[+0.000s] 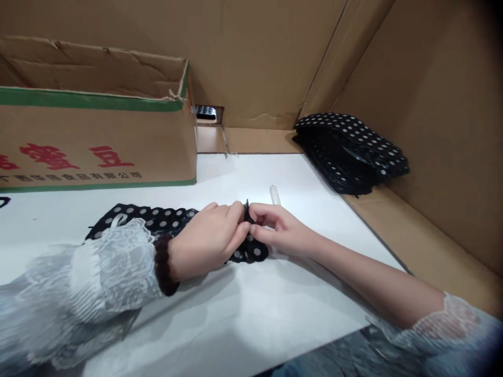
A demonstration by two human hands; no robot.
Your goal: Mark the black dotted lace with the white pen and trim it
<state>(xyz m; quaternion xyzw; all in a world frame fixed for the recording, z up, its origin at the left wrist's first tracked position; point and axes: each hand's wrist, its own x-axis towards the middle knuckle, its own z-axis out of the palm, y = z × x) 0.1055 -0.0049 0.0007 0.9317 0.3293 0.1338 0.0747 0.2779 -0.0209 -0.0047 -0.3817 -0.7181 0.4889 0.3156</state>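
Note:
A strip of black fabric with white polka dots [157, 220] lies flat on the white table [243, 314], running left from my hands. My left hand [208, 238] rests on its right end, fingers closed in a pinch on the cloth's edge. My right hand [277, 228] meets it from the right, thumb and fingers pinched on the same raised fold of the fabric. A dark bead bracelet [163, 264] sits on my left wrist. Part of the cloth is hidden under my left hand and sleeve.
A stack of the same dotted black fabric [349, 152] lies at the back right corner. An open cardboard box [94, 136] with red lettering stands at the back left. A small white cylinder [275, 195] lies just beyond my right hand. Cardboard walls enclose the table.

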